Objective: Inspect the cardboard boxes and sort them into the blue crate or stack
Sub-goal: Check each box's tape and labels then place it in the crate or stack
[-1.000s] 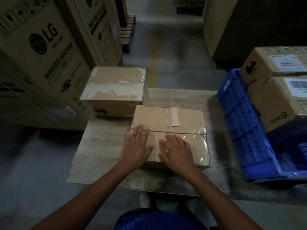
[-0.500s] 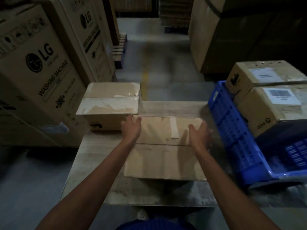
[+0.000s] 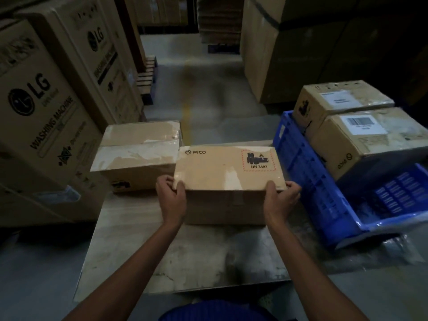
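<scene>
A brown cardboard box (image 3: 228,169) marked PICO and UN 3481 stands on the table in front of me, printed face up. My left hand (image 3: 171,198) grips its near left corner, thumb on top. My right hand (image 3: 281,196) grips its near right corner the same way. A second taped cardboard box (image 3: 139,151) sits on the table just left and behind it, touching or nearly touching. The blue crate (image 3: 308,181) stands to the right, with two labelled cardboard boxes (image 3: 361,144) (image 3: 335,100) inside at its far end.
The pale table (image 3: 185,258) has bare surface near me. Tall LG washing machine cartons (image 3: 44,107) rise close on the left. Large cartons (image 3: 289,54) stand at the back right, with an aisle of floor (image 3: 208,93) between.
The box has been rolled over: its taped face was up, now the printed PICO face is up. My hands moved from flat on top to gripping the near corners.
</scene>
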`<state>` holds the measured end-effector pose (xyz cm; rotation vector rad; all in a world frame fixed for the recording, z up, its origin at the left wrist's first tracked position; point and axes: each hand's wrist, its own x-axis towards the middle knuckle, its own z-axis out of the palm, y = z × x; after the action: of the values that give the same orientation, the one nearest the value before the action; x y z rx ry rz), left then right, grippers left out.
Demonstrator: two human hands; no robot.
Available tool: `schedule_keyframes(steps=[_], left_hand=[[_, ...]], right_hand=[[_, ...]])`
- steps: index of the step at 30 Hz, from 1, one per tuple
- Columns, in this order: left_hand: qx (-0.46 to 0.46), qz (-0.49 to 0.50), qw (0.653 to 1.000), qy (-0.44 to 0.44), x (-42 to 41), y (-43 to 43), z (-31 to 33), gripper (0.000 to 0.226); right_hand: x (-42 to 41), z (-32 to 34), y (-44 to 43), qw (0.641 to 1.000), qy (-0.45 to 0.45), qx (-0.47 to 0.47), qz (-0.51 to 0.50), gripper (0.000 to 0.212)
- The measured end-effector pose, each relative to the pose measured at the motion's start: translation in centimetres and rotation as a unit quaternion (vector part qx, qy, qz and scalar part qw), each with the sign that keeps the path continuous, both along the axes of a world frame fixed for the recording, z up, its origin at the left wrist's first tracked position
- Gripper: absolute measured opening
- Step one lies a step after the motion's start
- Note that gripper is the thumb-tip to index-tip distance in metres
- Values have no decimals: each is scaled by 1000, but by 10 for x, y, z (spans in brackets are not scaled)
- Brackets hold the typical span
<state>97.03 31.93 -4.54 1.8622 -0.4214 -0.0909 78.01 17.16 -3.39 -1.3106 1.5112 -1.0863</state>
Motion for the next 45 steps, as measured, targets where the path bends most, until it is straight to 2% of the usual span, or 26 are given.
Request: schedule_keyframes(steps=[2, 4, 7, 9, 11, 12, 14, 16, 19, 22, 24, 29, 33, 37, 39, 42, 45], left_hand=[[22, -34, 998, -37, -3, 11, -8, 14], [66, -49, 991, -109, 1, 14, -9, 23], [120, -82, 949, -279, 5, 8, 3, 32], [130, -135, 924, -334, 1, -1, 14, 35], [182, -182, 899, -354, 0, -9, 16, 45], [233, -202, 885, -349, 0, -12, 14, 53], [345, -232, 851, -320, 0, -14, 10, 68], [384, -243, 838, -301, 1, -13, 5, 74], [395, -254, 831, -298, 4, -13, 13, 72], [394, -258, 811, -347, 12, -19, 29, 48], [378, -261, 814, -356, 20, -28, 37, 39], [390, -311, 818, -288, 39, -48, 27, 57], [388, -307, 821, -283, 39, -51, 26, 54], [418, -300, 803, -301, 38, -61, 38, 46], [421, -292, 794, -326, 33, -69, 46, 42], [376, -339, 796, -331, 15, -86, 49, 50], [381, -377, 794, -288, -8, -102, 39, 59]], right_hand=[[-8, -9, 6, 999, 26, 11, 24, 50], [-9, -7, 9, 996, 78, -20, 28, 54], [4, 9, 16, 957, 193, -209, 63, 53], [24, 22, 24, 925, 190, -285, 162, 47], [47, 25, 34, 891, 207, -292, 281, 45], [57, 22, 37, 867, 248, -283, 327, 47], [67, 13, 41, 818, 349, -256, 378, 51], [66, 5, 42, 795, 390, -255, 389, 53], [64, 9, 38, 783, 406, -250, 399, 48], [70, 24, 31, 770, 426, -261, 398, 34], [75, 37, 21, 762, 438, -263, 398, 32], [95, 34, 4, 738, 486, -219, 414, 59], [89, 22, 4, 734, 486, -211, 426, 62], [90, 33, -17, 705, 488, -179, 483, 65], [87, 42, -27, 724, 453, -153, 496, 64], [65, 46, -41, 775, 453, -142, 418, 65], [41, 38, -53, 770, 502, -119, 376, 68]])
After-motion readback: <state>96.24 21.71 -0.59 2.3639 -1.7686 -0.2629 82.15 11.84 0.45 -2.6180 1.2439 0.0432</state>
